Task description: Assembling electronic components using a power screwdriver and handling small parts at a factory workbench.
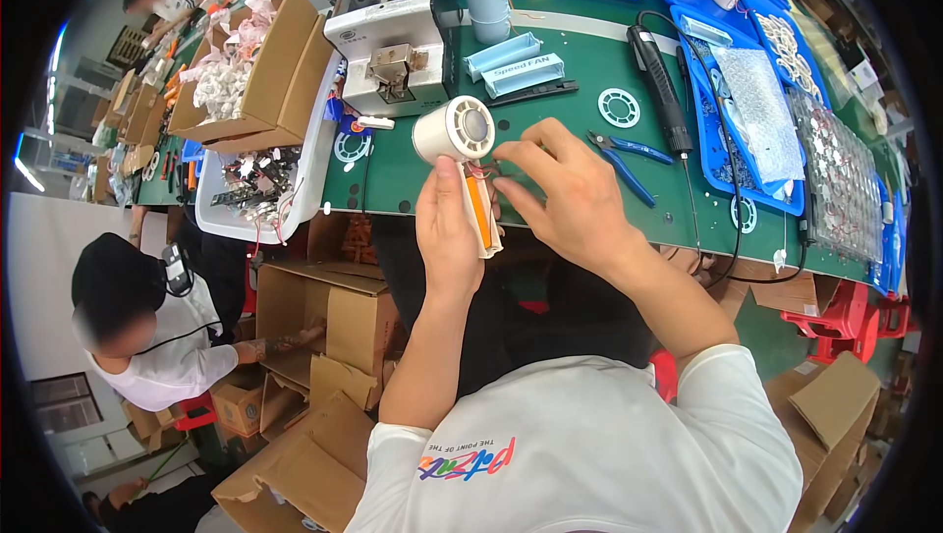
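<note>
My left hand (451, 225) grips a white handheld fan (456, 130) by its handle, the round head at the top. The handle's casing is open along one side, showing an orange strip (478, 211) inside and reddish wires just below the head. My right hand (575, 194) is beside those wires, its fingers bent and the thumb and index fingertips apart. Nothing shows between them. On the green table (550, 189) beyond lie light-blue handle casings (524, 75), a white ring grille (619, 108) and blue-handled cutters (629, 162).
A grey machine (390, 32) and stacked blue cups (487, 7) stand beyond the fan. A black electric screwdriver (659, 91) lies right, near blue trays (747, 130) of parts. At left are a white bin (250, 222) and an open carton (285, 91). A co-worker (147, 327) bends over boxes.
</note>
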The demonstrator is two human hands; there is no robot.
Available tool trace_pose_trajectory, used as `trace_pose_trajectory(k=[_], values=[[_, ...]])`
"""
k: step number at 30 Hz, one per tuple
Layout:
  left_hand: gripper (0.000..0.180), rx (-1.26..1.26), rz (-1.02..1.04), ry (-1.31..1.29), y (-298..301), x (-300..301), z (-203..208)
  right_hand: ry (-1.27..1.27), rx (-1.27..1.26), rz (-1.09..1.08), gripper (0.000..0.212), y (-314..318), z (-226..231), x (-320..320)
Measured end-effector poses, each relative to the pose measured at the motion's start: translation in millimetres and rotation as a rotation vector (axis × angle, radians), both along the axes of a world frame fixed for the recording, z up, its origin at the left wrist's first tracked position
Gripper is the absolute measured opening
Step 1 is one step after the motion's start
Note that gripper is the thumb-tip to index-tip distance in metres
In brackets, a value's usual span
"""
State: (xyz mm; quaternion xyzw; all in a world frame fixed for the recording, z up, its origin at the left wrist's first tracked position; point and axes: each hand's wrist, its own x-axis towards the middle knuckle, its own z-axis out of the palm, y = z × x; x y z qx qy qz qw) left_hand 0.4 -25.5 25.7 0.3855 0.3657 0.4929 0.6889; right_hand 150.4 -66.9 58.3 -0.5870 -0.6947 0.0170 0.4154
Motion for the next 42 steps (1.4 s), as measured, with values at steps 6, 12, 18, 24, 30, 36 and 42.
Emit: trace_pose_trajectory(k=[6,12,18,24,30,36,42], values=[[0.047,0.020,0.013,0.039,-3,2,6,0.297,-0.071,0.111,0.020,8,-13,2],[0.049,0.097,0.024,0.066,1,-1,3,0.531,-0.168,0.172,0.014,0,0,8],[0.051,-0.016,-0.179,-0.127,5,-14,-1,1.060,-0.331,0.212,0.005,7,2,19],[0.052,-0.042,-0.331,-0.217,2,-13,-4,1.104,-0.182,0.154,0.006,18,-2,18],[0.051,-0.003,-0.164,-0.021,-1,-11,2,0.652,0.004,0.080,0.007,3,5,26],[0.050,0.120,-0.073,0.061,-2,0,5,0.879,-0.423,0.230,0.010,-7,7,7],[0.050,0.050,-0.187,-0.015,-3,-4,3,0.771,-0.050,0.185,0.015,-3,-7,13]])
